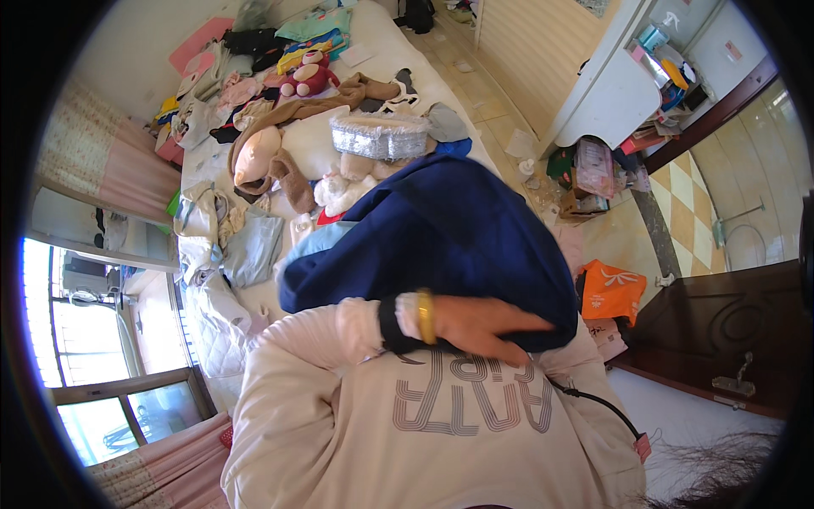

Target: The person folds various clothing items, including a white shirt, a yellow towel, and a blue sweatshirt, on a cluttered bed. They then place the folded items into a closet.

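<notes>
A large navy-blue cloth garment, gathered and slightly blurred, spreads in front of my chest and over the near part of the bed. My left hand reaches across my body against its lower right edge, with thumb and forefinger apart around the fabric. Whether they pinch it is unclear. A black band and a gold-coloured bangle circle that wrist. My right hand is hidden behind the garment; only part of that sleeve shows. A light-blue cloth shows at the garment's left edge.
Clothes and soft toys cover much of the bed, including a dark-red plush bear and a silvery fringed item. Right are an orange bag, floor boxes and a dark wooden door. A black cable hangs beside me.
</notes>
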Demonstrator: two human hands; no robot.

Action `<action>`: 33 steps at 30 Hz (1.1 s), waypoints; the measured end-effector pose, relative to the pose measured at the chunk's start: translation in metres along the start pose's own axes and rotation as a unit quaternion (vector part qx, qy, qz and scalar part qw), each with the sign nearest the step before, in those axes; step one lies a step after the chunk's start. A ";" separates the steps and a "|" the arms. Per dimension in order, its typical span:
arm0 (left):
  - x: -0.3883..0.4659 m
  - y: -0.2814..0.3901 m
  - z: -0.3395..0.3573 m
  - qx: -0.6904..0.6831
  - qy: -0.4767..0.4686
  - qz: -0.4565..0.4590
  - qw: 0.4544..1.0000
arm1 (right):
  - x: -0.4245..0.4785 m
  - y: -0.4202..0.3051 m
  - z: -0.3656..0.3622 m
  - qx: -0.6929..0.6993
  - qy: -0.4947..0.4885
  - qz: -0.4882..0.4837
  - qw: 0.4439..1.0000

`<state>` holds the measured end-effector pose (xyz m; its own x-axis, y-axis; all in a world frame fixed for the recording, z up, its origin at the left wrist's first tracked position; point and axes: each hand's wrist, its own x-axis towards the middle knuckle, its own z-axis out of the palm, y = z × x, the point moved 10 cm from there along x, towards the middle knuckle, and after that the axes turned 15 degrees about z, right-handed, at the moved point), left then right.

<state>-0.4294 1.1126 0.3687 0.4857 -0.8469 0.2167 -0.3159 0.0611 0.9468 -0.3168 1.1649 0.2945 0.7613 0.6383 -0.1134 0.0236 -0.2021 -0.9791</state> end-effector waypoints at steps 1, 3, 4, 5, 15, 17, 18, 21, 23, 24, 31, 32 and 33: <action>-0.010 -0.003 -0.011 -0.012 0.038 0.015 0.999 | -0.010 -0.003 -0.008 0.007 0.006 0.000 1.000; -0.035 0.004 -0.034 0.013 0.083 -0.036 0.996 | -0.030 -0.011 -0.021 0.019 0.013 -0.002 1.000; -0.050 0.008 -0.055 0.058 0.174 0.009 0.983 | -0.039 -0.015 -0.027 0.023 0.017 -0.004 1.000; -0.070 0.011 -0.075 0.061 0.260 -0.021 0.963 | -0.044 -0.019 -0.031 0.026 0.017 -0.007 0.999; -0.083 -0.014 -0.114 -0.144 0.335 -0.032 0.931 | -0.045 -0.019 -0.035 -0.001 0.015 -0.027 1.000; -0.092 -0.040 -0.098 -0.164 0.351 -0.043 0.921 | -0.048 -0.013 -0.037 0.006 0.014 -0.020 1.000; -0.104 -0.062 -0.090 -0.214 0.393 -0.064 0.892 | -0.050 -0.012 -0.042 0.010 0.015 -0.016 1.000; -0.123 -0.091 -0.079 -0.307 0.495 -0.080 0.809 | -0.050 -0.002 -0.067 0.007 0.035 -0.006 0.999; -0.132 -0.092 -0.081 -0.329 0.560 -0.077 0.757 | -0.049 0.008 -0.093 -0.001 0.072 0.000 0.997; -0.133 -0.088 -0.086 -0.331 0.591 -0.075 0.732 | -0.049 0.012 -0.113 0.006 0.112 0.010 0.994; -0.108 -0.068 -0.108 -0.385 0.654 -0.023 0.651 | -0.069 -0.043 -0.058 0.002 0.021 0.046 0.999; -0.090 -0.063 -0.108 -0.395 0.631 -0.007 0.667 | -0.069 -0.048 -0.036 -0.097 0.038 0.003 0.995; -0.075 -0.061 -0.108 -0.405 0.608 0.011 0.683 | -0.063 -0.037 -0.027 -0.109 0.093 -0.022 0.989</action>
<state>-0.3587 1.2297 0.3203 0.9610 0.1942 -0.1967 -0.0186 0.7556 0.6547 -0.3480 1.1122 0.3425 0.8626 0.5056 -0.0187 0.1827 -0.3459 -0.9203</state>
